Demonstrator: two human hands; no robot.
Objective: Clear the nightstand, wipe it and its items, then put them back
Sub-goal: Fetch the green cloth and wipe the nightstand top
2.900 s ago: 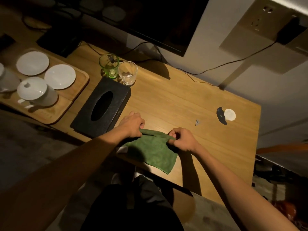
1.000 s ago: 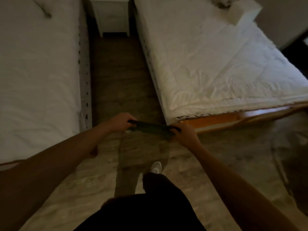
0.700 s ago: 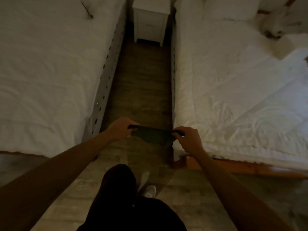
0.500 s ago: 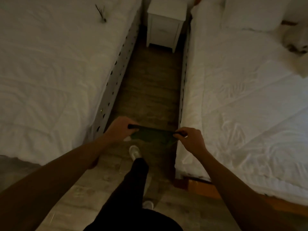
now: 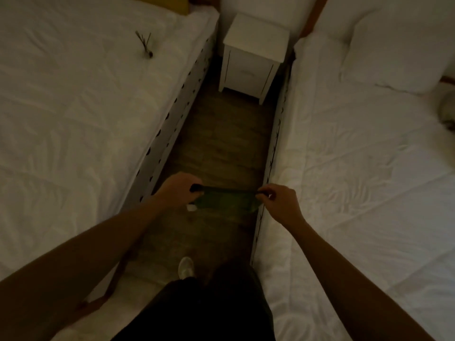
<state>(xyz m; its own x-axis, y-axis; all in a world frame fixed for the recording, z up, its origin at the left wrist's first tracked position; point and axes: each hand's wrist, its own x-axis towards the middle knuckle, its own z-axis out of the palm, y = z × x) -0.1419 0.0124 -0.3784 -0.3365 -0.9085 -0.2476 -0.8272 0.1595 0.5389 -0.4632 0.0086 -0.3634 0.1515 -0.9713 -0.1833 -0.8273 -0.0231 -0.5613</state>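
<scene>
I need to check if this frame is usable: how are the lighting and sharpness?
Head view: dim and warm-toned; the green cloth between left hand and right hand is nearly lost in shadow; the white nightstand and beds read clearly though softly; wide-angle bending splays the bed edges.

Bare forearms, no sleeves, dark trousers (image 5: pixel 209 313), pale shoe (image 5: pixel 186 267)

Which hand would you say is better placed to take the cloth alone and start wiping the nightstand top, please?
Marginally the right hand. Both hands pinch the green cloth at equal height; the left hand is no nearer. The nightstand lies ahead, slightly right of centre, so neither reaches yet.
</scene>
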